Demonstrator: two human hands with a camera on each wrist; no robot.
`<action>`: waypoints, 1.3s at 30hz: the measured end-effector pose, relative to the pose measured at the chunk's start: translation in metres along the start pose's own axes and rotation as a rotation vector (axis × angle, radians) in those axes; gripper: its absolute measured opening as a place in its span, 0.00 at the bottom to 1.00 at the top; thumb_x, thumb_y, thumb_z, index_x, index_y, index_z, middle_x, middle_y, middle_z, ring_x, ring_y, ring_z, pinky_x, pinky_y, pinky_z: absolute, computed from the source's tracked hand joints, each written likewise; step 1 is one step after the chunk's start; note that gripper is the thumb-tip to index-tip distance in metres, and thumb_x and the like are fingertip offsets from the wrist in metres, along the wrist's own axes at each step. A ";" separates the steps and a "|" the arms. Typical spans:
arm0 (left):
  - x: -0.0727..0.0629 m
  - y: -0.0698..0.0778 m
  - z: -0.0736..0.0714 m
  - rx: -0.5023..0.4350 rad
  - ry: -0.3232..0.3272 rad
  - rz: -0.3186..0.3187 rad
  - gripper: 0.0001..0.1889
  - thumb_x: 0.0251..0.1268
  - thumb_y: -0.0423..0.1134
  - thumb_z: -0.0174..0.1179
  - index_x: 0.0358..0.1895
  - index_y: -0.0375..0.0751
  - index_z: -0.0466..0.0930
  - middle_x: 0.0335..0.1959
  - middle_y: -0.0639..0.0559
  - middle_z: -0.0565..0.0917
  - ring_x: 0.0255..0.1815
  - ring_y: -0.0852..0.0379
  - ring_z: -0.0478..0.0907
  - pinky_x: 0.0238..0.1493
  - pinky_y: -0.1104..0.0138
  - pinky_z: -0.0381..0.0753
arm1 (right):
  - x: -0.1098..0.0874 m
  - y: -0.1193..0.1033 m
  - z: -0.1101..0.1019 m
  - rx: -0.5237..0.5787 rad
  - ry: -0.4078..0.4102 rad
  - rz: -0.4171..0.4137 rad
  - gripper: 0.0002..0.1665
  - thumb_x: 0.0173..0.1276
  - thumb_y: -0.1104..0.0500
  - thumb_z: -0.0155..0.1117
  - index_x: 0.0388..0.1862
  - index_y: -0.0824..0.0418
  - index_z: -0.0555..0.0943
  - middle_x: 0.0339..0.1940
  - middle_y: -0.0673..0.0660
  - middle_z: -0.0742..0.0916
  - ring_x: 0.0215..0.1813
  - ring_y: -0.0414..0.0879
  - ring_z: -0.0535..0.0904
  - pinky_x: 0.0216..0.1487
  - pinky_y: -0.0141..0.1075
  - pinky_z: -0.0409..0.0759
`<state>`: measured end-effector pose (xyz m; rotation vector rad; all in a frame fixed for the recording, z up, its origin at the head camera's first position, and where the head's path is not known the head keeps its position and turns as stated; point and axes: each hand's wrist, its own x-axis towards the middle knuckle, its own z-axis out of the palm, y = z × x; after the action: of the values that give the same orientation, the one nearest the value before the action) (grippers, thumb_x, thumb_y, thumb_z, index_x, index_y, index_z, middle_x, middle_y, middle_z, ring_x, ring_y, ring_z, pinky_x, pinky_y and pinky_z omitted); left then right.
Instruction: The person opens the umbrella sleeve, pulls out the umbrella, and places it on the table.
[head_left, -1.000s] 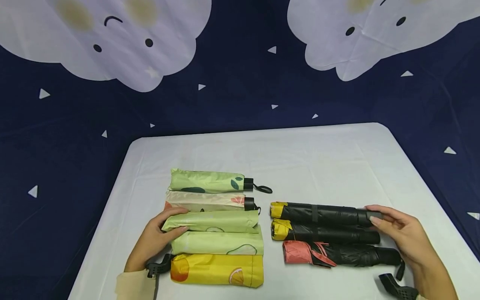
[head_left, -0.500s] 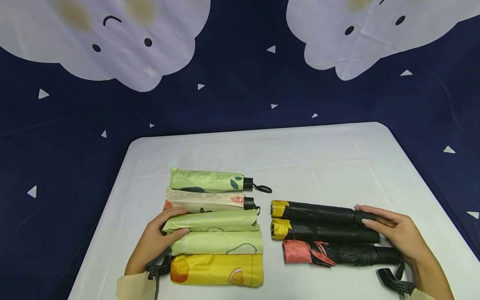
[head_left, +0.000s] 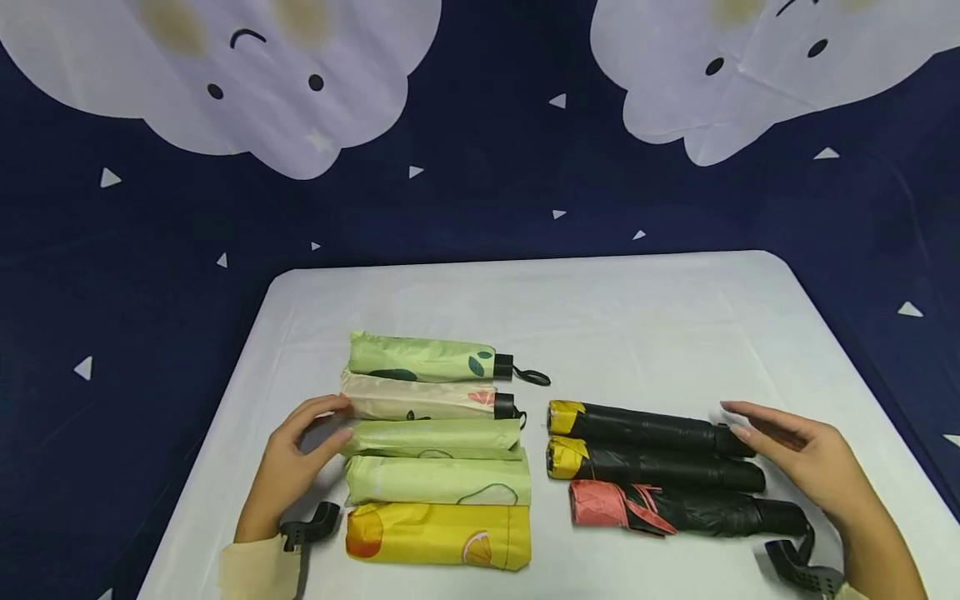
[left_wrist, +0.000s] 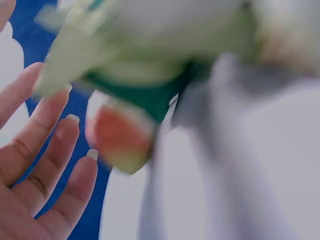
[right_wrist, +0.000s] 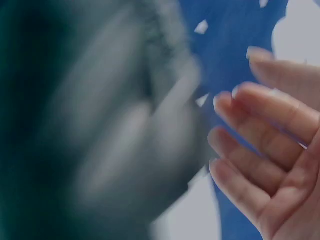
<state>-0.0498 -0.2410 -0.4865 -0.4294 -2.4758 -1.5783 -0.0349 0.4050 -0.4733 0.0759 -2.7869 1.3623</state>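
Note:
Several folded umbrellas lie in two groups. On the left, from far to near, are a leaf-patterned green umbrella (head_left: 420, 358), a cream umbrella (head_left: 423, 397), two pale green umbrellas (head_left: 435, 437) and a yellow umbrella (head_left: 438, 536) with orange slices. On the right lie two black umbrellas with yellow ends (head_left: 637, 423) and a black-and-red umbrella (head_left: 697, 510). My left hand (head_left: 288, 467) is at the left ends of the cream and pale green ones, fingers spread, gripping nothing. My right hand (head_left: 813, 462) hovers by the black umbrellas' right ends, its fingers (right_wrist: 260, 135) loosely bent around nothing.
The umbrellas lie on a white-covered table (head_left: 637, 325) with rounded far corners. Behind it hangs or lies a navy cloth (head_left: 480, 200) with white clouds and small triangles. A black wrist mount (head_left: 311, 527) sits by each wrist. Both wrist views are largely blurred up close.
My left hand has drawn back leftward off the pale green umbrella. My right hand has let go of the farthest black umbrella, whose right end has shifted slightly left and nearer its neighbour.

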 end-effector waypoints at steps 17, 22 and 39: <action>0.051 -0.019 -0.037 0.038 0.003 -0.161 0.23 0.71 0.40 0.67 0.67 0.42 0.78 0.65 0.45 0.79 0.63 0.54 0.75 0.56 0.78 0.76 | 0.081 -0.157 0.118 -0.066 -0.152 -0.467 0.16 0.70 0.57 0.73 0.56 0.52 0.88 0.53 0.46 0.89 0.55 0.43 0.85 0.57 0.41 0.84; 0.047 -0.034 -0.020 0.039 -0.054 -0.212 0.26 0.70 0.42 0.69 0.69 0.43 0.77 0.64 0.42 0.78 0.58 0.51 0.80 0.53 0.77 0.78 | 0.083 -0.159 0.178 -0.187 -0.298 -0.431 0.19 0.71 0.52 0.72 0.58 0.56 0.87 0.54 0.51 0.89 0.56 0.49 0.85 0.56 0.49 0.84; 0.036 -0.053 -0.009 -0.141 -0.109 -0.214 0.32 0.59 0.36 0.76 0.69 0.47 0.77 0.71 0.49 0.71 0.64 0.59 0.77 0.60 0.71 0.79 | 0.084 -0.134 0.213 -0.276 -0.271 -0.448 0.26 0.66 0.52 0.76 0.62 0.53 0.85 0.55 0.52 0.88 0.56 0.52 0.85 0.56 0.51 0.83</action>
<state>-0.1014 -0.2649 -0.5173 -0.2839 -2.5748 -1.8666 -0.1135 0.1525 -0.4937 0.8736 -2.8790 0.9130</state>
